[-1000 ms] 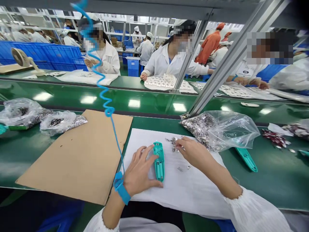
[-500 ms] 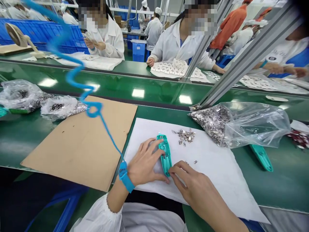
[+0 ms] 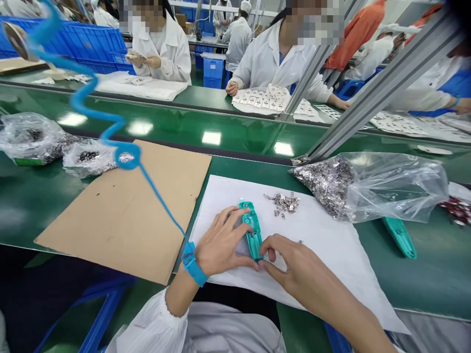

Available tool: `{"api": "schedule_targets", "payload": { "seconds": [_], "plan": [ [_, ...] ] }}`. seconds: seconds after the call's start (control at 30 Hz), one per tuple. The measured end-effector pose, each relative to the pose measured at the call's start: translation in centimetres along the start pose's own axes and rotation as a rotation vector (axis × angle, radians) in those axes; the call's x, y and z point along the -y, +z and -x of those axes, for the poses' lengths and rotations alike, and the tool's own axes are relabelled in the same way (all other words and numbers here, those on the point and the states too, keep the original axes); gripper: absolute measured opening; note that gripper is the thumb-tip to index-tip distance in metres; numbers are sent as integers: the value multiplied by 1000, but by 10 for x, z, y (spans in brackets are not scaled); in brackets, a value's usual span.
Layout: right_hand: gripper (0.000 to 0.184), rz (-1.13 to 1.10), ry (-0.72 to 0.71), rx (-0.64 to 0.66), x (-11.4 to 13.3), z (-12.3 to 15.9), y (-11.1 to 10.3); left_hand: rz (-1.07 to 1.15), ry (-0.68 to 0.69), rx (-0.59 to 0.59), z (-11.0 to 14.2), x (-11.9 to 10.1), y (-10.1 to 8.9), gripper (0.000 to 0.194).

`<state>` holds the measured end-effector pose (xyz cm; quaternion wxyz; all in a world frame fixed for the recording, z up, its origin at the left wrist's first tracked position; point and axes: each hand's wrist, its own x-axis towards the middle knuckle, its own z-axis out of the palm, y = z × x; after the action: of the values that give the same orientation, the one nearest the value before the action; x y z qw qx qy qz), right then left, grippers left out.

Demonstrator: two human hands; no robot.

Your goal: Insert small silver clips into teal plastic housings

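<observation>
A teal plastic casing (image 3: 252, 229) lies lengthwise on a white sheet (image 3: 331, 255). My left hand (image 3: 221, 242) cups its left side, thumb under its near end and fingers along its edge. The fingertips of my right hand (image 3: 292, 264) are pinched against the casing's near end; what they hold is too small to see. A small heap of metal clips (image 3: 284, 203) lies on the sheet beyond the casing. A blue strap (image 3: 194, 264) circles my left wrist, with a coiled blue cord (image 3: 110, 130) rising from it.
A plastic bag of metal clips (image 3: 368, 186) lies at the right, with another teal casing (image 3: 399, 237) under it. A cardboard sheet (image 3: 128, 206) lies left, with two bags (image 3: 55, 147) beyond. Workers in white coats sit across the green conveyor (image 3: 206, 132). A slanted metal post (image 3: 368, 93) stands ahead.
My right hand left the clip heap and came back to the near end of the casing. The left hand stayed on the casing. The view tilted down slightly.
</observation>
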<state>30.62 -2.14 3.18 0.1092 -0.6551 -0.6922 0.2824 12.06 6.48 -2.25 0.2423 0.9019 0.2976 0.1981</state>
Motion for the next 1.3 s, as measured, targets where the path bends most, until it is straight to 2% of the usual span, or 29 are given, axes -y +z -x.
{"api": "schedule_targets", "payload": {
  "seconds": [0.1,0.23,0.3,0.37,0.5,0.63,1.07,1.3],
  "plan": [
    [17,-305,76,-139,0,-2,-11,5,2,-8,0,0,0,69],
    [41,-1047,33,-405,9,-15,-17,1,17,2,0,1,-1,70],
    [44,-1326,-30,-458,18,-28,-16,5,19,-1,0,1,-1,71],
    [39,-1444,-56,-484,27,-42,-13,10,19,-14,0,2,-1,71],
    [34,-1465,-31,-508,32,-65,0,6,35,-39,0,2,1,72],
    [34,-1427,-13,-511,28,-75,10,-5,31,-27,0,0,1,72],
    [31,-1421,42,-525,25,-77,20,-12,49,-29,0,2,3,65],
    [40,-1317,-6,-624,24,-77,34,9,57,-20,-2,1,3,69]
  ]
}}
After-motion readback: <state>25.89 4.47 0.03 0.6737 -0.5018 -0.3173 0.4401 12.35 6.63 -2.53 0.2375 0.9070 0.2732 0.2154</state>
